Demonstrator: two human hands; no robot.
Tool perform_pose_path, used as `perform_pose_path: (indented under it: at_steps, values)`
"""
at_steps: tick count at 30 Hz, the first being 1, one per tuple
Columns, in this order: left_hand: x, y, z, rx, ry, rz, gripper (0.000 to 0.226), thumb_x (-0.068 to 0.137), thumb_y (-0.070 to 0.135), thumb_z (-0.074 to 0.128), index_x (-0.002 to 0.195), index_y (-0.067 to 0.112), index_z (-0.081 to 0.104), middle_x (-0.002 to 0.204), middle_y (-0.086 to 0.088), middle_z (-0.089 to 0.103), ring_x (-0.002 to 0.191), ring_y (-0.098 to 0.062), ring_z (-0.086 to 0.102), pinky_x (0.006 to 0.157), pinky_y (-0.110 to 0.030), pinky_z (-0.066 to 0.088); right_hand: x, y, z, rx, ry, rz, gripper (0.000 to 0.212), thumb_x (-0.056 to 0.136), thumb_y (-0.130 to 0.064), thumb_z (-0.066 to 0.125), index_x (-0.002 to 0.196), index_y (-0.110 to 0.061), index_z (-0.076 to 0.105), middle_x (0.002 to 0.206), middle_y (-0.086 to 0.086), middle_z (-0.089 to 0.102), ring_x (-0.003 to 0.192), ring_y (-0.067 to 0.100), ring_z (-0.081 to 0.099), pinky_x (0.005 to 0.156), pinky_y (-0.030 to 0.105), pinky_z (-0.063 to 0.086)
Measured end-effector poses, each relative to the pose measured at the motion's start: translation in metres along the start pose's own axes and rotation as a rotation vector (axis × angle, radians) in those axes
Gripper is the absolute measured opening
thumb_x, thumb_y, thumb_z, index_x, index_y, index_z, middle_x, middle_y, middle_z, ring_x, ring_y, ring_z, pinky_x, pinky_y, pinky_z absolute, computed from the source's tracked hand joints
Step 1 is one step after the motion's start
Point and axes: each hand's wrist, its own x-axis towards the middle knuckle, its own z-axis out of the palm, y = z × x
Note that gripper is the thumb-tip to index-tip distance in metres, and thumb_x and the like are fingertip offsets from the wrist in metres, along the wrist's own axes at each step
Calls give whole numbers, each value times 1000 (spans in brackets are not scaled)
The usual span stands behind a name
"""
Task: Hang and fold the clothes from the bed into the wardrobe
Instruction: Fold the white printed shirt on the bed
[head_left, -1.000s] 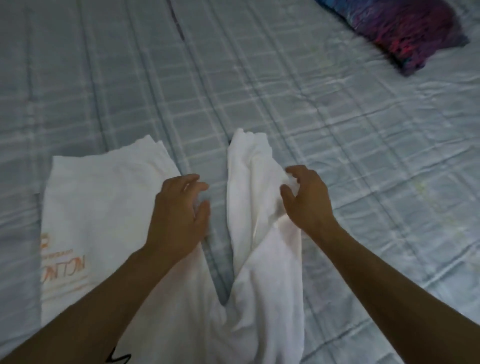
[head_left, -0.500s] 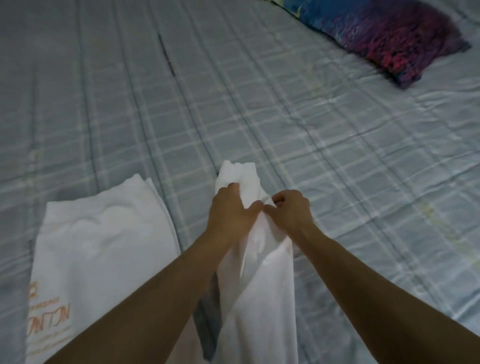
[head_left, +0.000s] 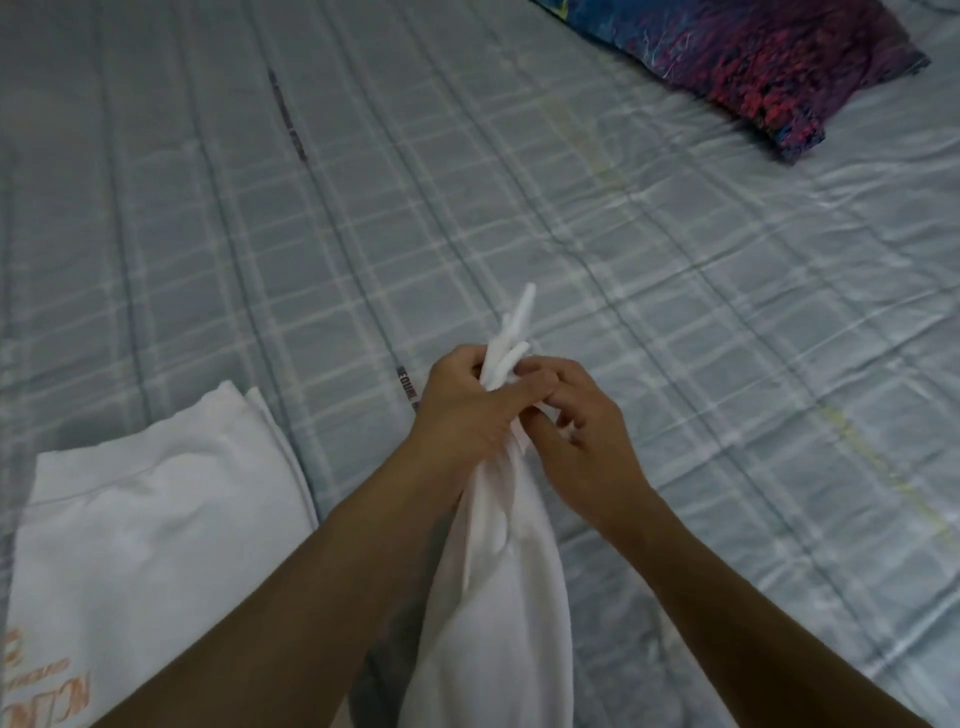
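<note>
So we've got both hands bunched up on one end of the white garment (head_left: 493, 597), lifted a bit off the bed (head_left: 675, 322). Our left hand (head_left: 460, 410) is wrapped round the gathered fabric, fingers curled in tight, with a few narrow white folds of cloth poking up out of the top of the grip. Our right hand (head_left: 576, 431) is right up against it, touching, and its fingertips are pinching the same bunch of cloth from the other side; a couple of its fingers hang loosely curled below the pinch. From the hands the fabric drops down in a long loose tube between our forearms toward the bottom edge of the view.

The other half of the garment lies flat on the bed at lower left, smooth and spread out, with some orange printed lettering (head_left: 47, 696) near the bottom corner. We can't read the print properly; it's upside down from here and cut off by the frame. Can't tell for sure what kind of garment it is either, just that it's white and fairly thick.

The bed is covered in a pale blue-grey checked sheet, a bit wrinkled on the right side. Up in the far right corner sits a pillow (head_left: 769, 67) in a dark purple, red and blue pattern, well apart from our hands and the cloth.
</note>
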Motion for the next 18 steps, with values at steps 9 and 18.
perform_pose_path:
  at_steps: [9, 18]
  values:
    - [-12, 39, 20, -151, -246, -60, 25, 87, -4, 62, 109, 6, 70, 104, -18, 74, 102, -37, 69, 94, -50, 55, -1, -5, -70, 526, 167, 462, 114, 47, -37, 91, 144, -31, 31, 130, 0, 56, 108, 10, 66, 82, 25, 56]
    - [2, 36, 59, 120, -265, 104, 25, 84, 6, 71, 106, 19, 69, 97, -5, 74, 82, -17, 71, 70, -27, 58, 3, 18, -121, 289, 368, 345, 41, 69, -17, 87, 104, -18, 65, 93, 0, 75, 83, 16, 73, 66, 32, 61]
